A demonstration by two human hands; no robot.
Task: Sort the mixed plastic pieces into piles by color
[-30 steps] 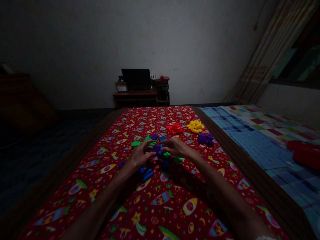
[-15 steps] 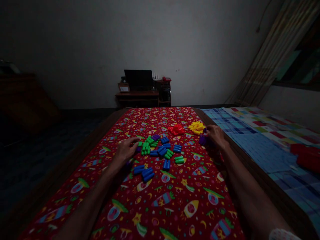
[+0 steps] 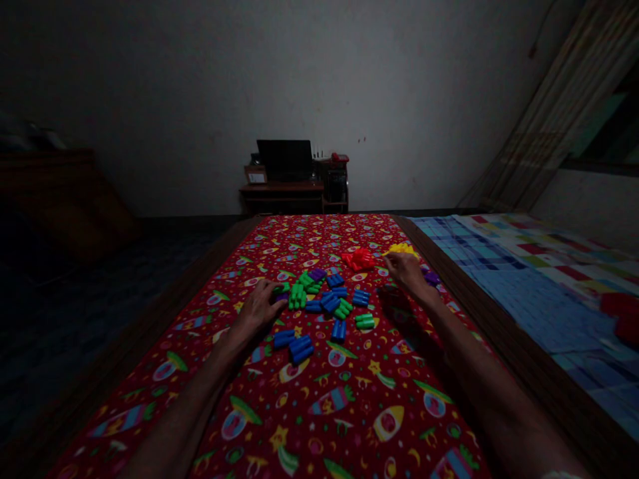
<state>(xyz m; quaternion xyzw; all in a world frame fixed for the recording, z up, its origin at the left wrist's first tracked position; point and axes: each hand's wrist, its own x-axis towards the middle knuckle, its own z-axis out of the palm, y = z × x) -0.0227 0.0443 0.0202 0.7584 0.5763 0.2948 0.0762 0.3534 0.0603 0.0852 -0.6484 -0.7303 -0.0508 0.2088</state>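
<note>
My left hand rests at the left of a group of finger-shaped plastic blocks. Its thumb and fingers close round a purple block, beside green blocks. Over the cloth on the right, my right hand hangs with its fingers loosely stretched to the left and no block visible in them. Behind it lies a yellow heap, partly covered by the hand. Purple blocks sit just right of that wrist. Blue blocks lie among the green ones, with another purple block on top.
A red heap lies left of the yellow one. Two blue blocks and a green block lie nearer me. The table has a red patterned cloth. A bed adjoins at right; a desk with a monitor stands beyond.
My right hand has left the purple blocks on the right and swung left, in front of the yellow heap. My left hand has shifted slightly round the purple block. The view has turned slightly left.
</note>
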